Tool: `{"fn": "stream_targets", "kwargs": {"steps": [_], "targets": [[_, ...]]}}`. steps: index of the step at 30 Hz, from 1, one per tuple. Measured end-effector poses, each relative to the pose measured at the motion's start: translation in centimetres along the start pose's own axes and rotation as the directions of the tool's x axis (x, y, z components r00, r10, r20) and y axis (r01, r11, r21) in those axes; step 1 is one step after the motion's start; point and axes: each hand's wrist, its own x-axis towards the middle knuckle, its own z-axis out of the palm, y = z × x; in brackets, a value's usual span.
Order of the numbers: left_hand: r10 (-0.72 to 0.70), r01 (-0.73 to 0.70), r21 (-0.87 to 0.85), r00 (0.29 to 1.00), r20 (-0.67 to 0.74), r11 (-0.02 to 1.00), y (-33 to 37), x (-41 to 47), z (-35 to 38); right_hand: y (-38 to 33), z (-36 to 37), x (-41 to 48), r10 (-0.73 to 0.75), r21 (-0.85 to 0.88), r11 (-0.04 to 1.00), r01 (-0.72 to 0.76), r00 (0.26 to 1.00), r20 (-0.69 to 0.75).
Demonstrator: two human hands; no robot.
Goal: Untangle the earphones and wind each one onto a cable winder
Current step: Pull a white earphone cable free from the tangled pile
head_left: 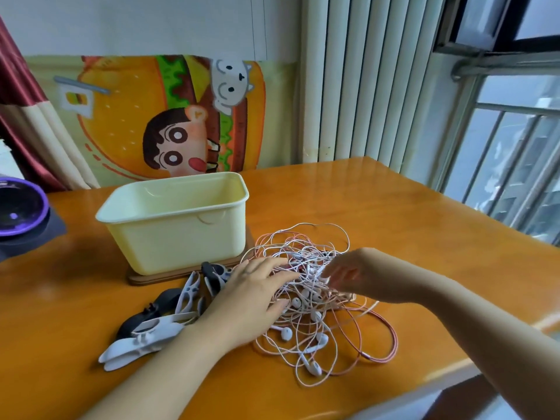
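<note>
Head view: hands, left [251, 295] and right [360, 274], touch the tangled earphones [315, 301].

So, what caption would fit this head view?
Left hand and right hand on tangled earphones; winders and a box beside.

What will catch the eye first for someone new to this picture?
A tangle of white and pink earphones lies on the orange table, the left hand and right hand reaching into it. A yellow tub stands behind; grey and black winders lie left of the tangle.
</note>
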Motion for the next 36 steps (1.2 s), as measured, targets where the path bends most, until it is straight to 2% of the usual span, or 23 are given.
{"fn": "stream_targets", "kwargs": {"steps": [2,6,11,18,24,32,34,36], "targets": [[-0.005,0.005,0.011,1.000,0.015,1.000,0.1,0.3,0.2,0.4,-0.8,-0.2,0.014,0.024,1.000,-0.012,0.998,-0.060],[-0.048,0.050,-0.057,0.998,0.033,0.997,0.0,0.2,0.2,1.4,-2.2,0.2,0.036,-0.038,0.998,-0.042,0.986,-0.160],[-0.059,0.060,-0.070,0.998,0.015,0.996,-0.1,-0.1,-0.2,1.1,-1.1,1.1,0.009,-0.200,0.980,-0.016,0.999,-0.032],[-0.053,0.052,-0.107,0.999,-0.004,0.993,-0.3,0.1,-0.8,1.7,0.4,3.6,-0.035,-0.306,0.951,0.036,0.999,0.007],[-0.089,0.062,-0.224,0.989,-0.114,0.973,-1.2,0.8,-3.0,0.9,-2.7,4.5,-0.054,-0.331,0.942,0.043,0.998,-0.022],[-0.091,0.038,-0.325,0.985,-0.149,0.945,-0.8,1.5,-4.6,0.3,-1.3,5.2,-0.048,-0.498,0.856,0.140,0.980,0.192],[-0.085,0.031,-0.331,0.985,-0.150,0.943,-0.7,1.5,-4.6,0.1,-1.6,5.2,-0.073,-0.484,0.865,0.135,0.987,0.146],[-0.077,0.015,-0.344,0.983,-0.166,0.939,-0.6,1.8,-4.7,-0.1,-2.6,5.4,-0.110,-0.469,0.876,0.111,0.993,0.029]]}}
